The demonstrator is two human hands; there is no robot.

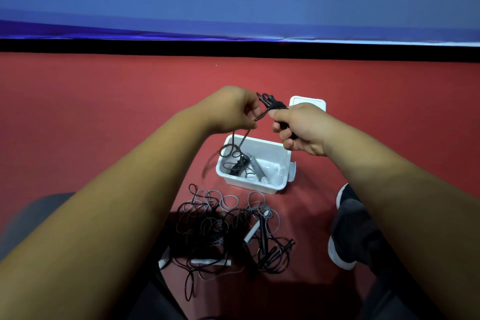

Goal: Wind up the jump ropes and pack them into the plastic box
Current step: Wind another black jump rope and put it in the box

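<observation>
My right hand (302,128) grips the black handles of a black jump rope (271,102), with part of the cord wound round them. My left hand (231,109) pinches the loose cord just left of the handles. The cord hangs down in loops into the white plastic box (281,154) on the red floor. Inside the box lie a grey ribbed handle (257,166) and a black coil. A tangled pile of black and grey ropes (223,226) with a white handle (252,232) lies on the floor in front of the box.
The box's white lid (307,102) lies on the floor behind my right hand. My shoe (346,228) is at the right of the rope pile. A black strip and a blue banner run along the far edge of the red floor.
</observation>
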